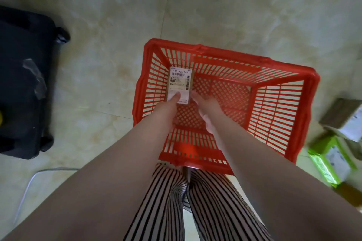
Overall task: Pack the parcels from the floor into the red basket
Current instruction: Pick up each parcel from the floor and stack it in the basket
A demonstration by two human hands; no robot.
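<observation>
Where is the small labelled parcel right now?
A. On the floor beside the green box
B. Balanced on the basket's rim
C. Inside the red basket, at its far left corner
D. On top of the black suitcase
C: the parcel sits down inside the red basket, against its far left corner, with the left hand and right hand on its near end.

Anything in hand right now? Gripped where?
Both hands on the small labelled parcel inside the red basket: left hand and right hand at its near end, fingertips on the label.
</observation>
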